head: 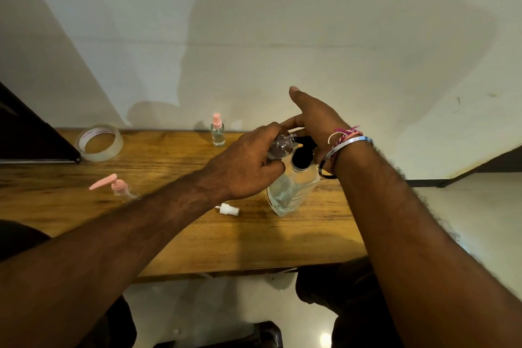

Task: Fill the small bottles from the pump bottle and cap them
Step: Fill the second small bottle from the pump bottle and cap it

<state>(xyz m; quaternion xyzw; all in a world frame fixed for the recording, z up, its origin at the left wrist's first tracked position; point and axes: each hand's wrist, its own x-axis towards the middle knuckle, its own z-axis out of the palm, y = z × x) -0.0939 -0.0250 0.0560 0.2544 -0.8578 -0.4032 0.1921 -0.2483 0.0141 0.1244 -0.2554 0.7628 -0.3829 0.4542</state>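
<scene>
Near counter (254,240) right edge: left hand (243,167) gripping small clear bottle (278,147) at pump bottle (288,192) spout; right hand (313,121) pressing pump, fingers straight.

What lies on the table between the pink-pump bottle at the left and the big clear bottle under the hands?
In the head view, a loose white spray cap lies on the wood between the pink-pump bottle and the big clear bottle, nearer the latter. The left forearm crosses above.
</scene>
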